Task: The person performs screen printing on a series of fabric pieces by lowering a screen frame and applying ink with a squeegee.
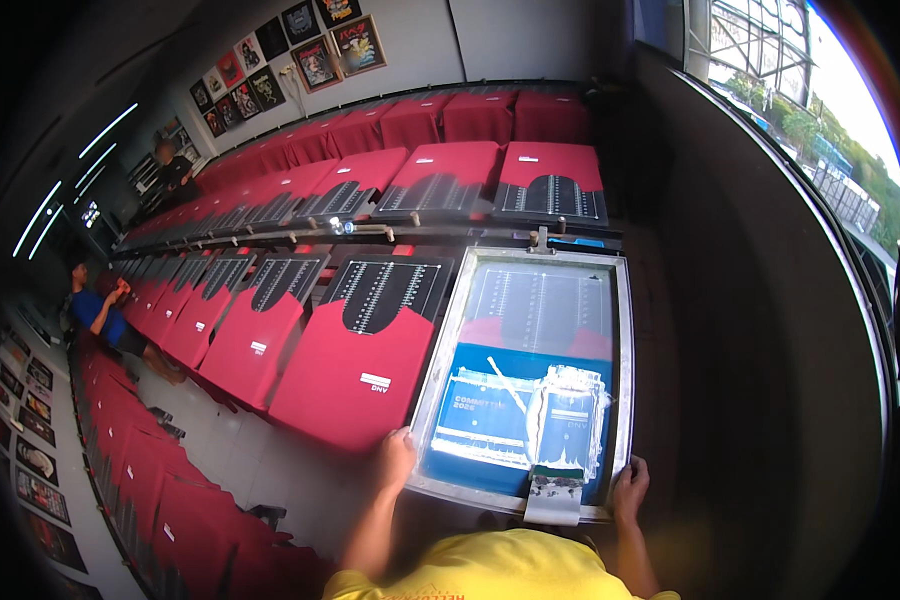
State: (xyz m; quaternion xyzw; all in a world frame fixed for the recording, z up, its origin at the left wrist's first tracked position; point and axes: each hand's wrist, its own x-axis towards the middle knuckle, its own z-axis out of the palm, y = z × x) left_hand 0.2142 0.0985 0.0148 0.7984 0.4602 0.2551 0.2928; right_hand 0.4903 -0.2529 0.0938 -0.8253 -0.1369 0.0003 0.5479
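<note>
A metal-edged printing screen (618,330) lies in front of me over the last board of the near row. My left hand (398,460) grips its lower left side, with the fingers closed round the edge. At the lower right corner my right hand (630,488) is closed on the frame too. Blue emulsion (470,478) covers the lower mesh, with white ink smeared around and across it. A squeegee (554,495) rests at the near end of the screen, between my hands and touching neither. Through the clear upper mesh a ruled board and red cloth show.
Left of the screen, a red shirt (345,380) with a small white print lies on a black ruled board (400,275). More shirts line the rows beyond. A metal rail (370,238) runs behind the screen. A dark wall (760,350) stands right. Two people (110,310) are far left.
</note>
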